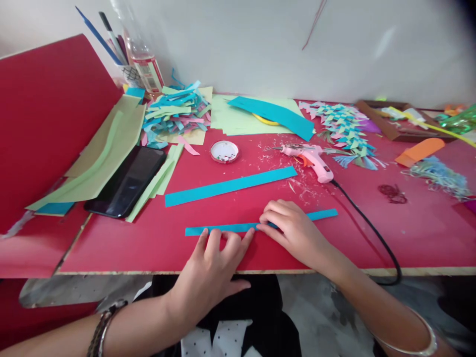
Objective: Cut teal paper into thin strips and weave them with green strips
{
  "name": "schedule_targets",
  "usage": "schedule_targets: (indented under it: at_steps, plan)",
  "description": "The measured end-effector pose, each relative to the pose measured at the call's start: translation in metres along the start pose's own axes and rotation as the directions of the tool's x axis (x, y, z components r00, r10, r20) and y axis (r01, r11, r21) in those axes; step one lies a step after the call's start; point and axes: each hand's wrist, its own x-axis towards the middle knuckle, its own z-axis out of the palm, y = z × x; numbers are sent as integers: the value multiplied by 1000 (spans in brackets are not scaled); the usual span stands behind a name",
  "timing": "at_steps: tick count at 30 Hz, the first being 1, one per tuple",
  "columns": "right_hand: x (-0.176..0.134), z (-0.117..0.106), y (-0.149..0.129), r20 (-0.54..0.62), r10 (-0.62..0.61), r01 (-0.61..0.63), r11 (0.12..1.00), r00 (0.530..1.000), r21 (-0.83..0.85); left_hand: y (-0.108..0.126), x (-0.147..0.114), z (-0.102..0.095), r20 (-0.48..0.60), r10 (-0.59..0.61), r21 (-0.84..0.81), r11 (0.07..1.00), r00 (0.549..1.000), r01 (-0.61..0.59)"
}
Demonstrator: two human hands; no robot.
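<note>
Left hand (213, 270), nearest the camera: fingers spread flat, fingertips pressing the narrow folded blue paper strip (223, 229) onto the red table top (156, 238) near its front edge. Right hand (293, 228): fingers curled down, tips pinching or pressing the same strip at its middle, just beside the left fingertips; which, cannot be told. Wider flat blue paper strip (230, 186): lying apart, farther back. Pink glue gun (312, 158) with black cord: behind the right hand. Black phone (126, 181): left, on green paper sheets. Small round white lid (224, 151): behind the wider strip.
</note>
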Motion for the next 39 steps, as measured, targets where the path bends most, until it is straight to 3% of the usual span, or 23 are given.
schedule_targets:
  at_steps: [15, 28, 39]
  plan:
    - [3, -4, -4, 56, 5, 3, 990, 998, -138, -2, -4, -2, 20, -11, -29, 1000, 1000, 11]
    - [1, -1, -3, 38, 20, -16, 995, 999, -101, -16, -18, 8, -25, -8, -62, 998, 1000, 7]
    - [-7, -2, 4, -18, 33, -32, 999, 999, 30, -19, -23, 6, 30, -33, 0, 999, 999, 33]
